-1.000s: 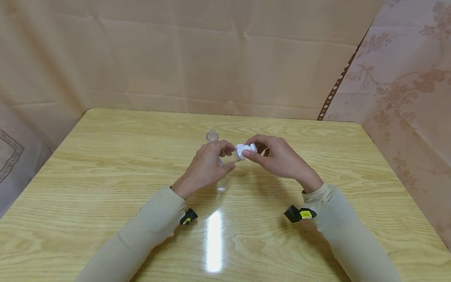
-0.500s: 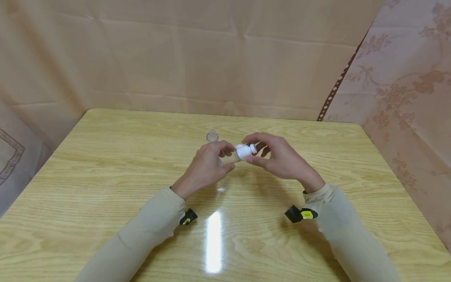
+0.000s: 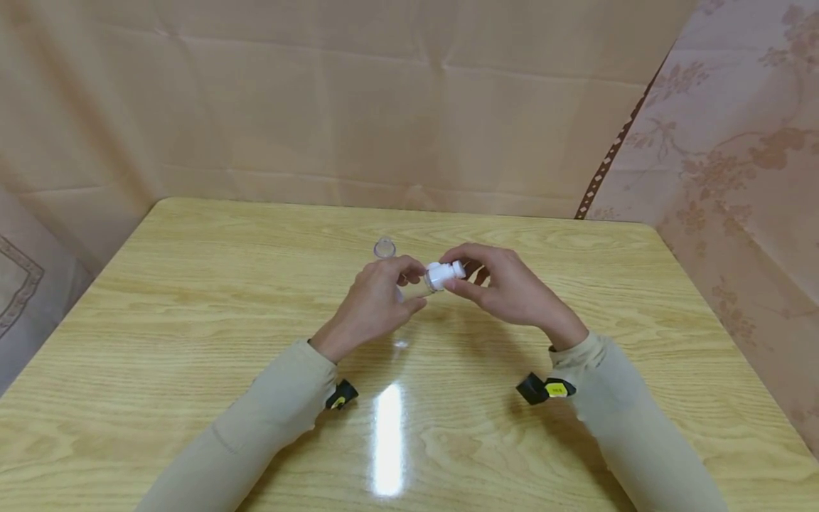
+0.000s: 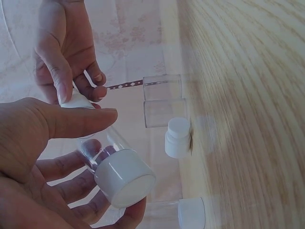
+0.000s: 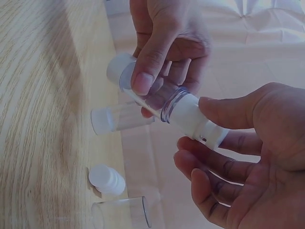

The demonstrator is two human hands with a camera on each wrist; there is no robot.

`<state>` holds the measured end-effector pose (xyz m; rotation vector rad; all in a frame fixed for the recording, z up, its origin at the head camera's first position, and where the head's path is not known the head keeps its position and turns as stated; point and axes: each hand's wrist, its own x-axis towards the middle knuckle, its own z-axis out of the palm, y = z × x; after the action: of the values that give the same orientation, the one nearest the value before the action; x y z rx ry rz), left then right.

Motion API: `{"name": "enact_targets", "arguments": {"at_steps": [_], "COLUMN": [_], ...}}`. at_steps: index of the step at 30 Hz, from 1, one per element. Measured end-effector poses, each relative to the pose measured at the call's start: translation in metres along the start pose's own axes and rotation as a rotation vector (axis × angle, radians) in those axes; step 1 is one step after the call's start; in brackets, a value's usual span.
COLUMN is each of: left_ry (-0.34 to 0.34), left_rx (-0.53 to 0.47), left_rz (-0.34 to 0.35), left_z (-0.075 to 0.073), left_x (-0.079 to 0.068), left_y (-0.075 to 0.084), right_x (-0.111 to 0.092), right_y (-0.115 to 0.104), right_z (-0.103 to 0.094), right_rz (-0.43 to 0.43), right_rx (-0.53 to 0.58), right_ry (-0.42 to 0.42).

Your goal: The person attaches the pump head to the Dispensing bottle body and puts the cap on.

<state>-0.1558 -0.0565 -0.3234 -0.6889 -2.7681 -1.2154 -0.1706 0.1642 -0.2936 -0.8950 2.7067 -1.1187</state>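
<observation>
In my left hand [image 3: 374, 295] is a clear cylindrical bottle [image 5: 155, 98] with a white base, tilted above the table. My thumb lies along one side of it and my fingers curl round the other. A white pump head [image 5: 193, 117] sits at the bottle's mouth, pointing toward my right hand [image 3: 508, 288]. The right thumb and fingers pinch this pump head from both sides. Its lower tip shows in the head view, while the left hand covers most of the bottle there.
Behind the hands, a second clear bottle with a white base [image 4: 191, 213], a loose white pump head [image 4: 177, 138] and two clear cylindrical covers [image 4: 164, 113] stand on the wooden table [image 3: 192, 299]. A curtain [image 3: 358, 107] hangs beyond the far edge.
The right fingers loosened and spread from the pump head half a second ago, and now close on it again. The left hand and the bottle stay in place.
</observation>
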Motion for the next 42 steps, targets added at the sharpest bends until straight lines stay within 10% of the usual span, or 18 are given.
{"name": "enact_targets", "arguments": {"at_steps": [42], "left_ry": [0.002], "left_rx": [0.003], "left_rz": [0.014], "left_z": [-0.0003], "left_x": [0.0003], "left_y": [0.0006], "right_x": [0.0003], "right_y": [0.0002], "right_z": [-0.0001], "right_rz": [0.008], "right_rx": [-0.005], "right_ry": [0.007]}}
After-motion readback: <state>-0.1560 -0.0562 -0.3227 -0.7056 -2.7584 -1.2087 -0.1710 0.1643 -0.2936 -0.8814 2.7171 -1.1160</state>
